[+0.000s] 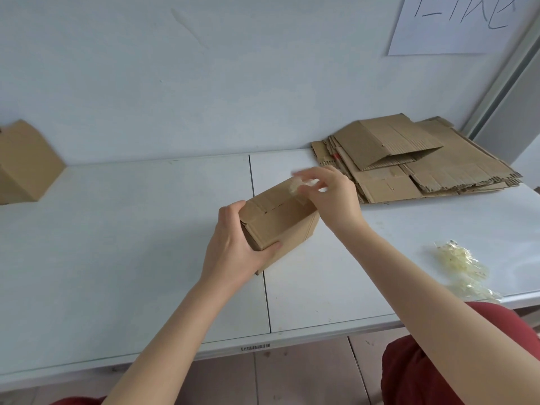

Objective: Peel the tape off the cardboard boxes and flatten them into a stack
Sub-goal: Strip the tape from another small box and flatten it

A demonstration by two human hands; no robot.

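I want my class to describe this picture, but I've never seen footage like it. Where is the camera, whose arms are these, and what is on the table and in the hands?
There is no machine here: a person wears one wide-angle camera on the head, so you look down along their own bare arms. The left hand grips the near end of a cardboard box on the white table. The right hand pinches a crumpled bit of clear tape at the box's far top edge. Back right lies a stack of flattened cardboard; near right, a pile of peeled tape; far left, a second box, not flattened.
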